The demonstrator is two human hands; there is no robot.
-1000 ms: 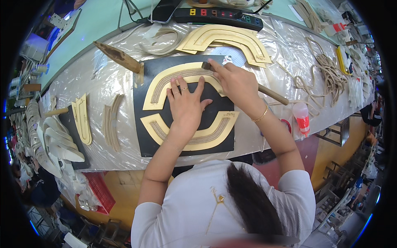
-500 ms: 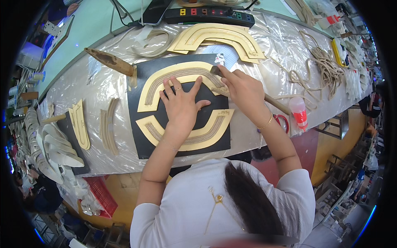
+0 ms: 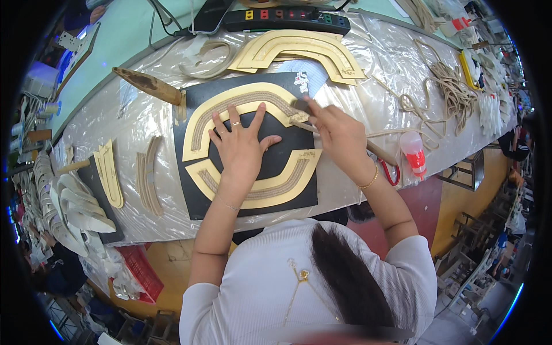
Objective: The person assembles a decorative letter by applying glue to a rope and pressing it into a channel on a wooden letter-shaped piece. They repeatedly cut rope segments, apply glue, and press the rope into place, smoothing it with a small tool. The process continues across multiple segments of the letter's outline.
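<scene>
My left hand (image 3: 237,146) lies spread open, its fingertips on the inner edge of an upper cream curved template (image 3: 192,135). Bands of beige braided cord (image 3: 236,102) run along that template, with loose cord ends at its right end. In my right hand (image 3: 339,135) is a hammer (image 3: 382,153), its dark head beside those ends and its wooden handle sticking out to the right. Below lies a second cream template (image 3: 270,194) with cord along it, partly behind my left forearm. Both templates rest on a black board (image 3: 253,211).
A pointed wooden peg (image 3: 146,85) juts at the board's upper left. More cream templates (image 3: 299,43) lie beyond, below a power strip (image 3: 287,20). To the right are a bottle (image 3: 413,154), red-handled scissors (image 3: 392,172) and tangled cord (image 3: 451,92). Cord strips (image 3: 148,178) lie left.
My left hand and the upper template have shifted a little left and down. The hammer head is slightly lower, at the template's right end, still in my right hand.
</scene>
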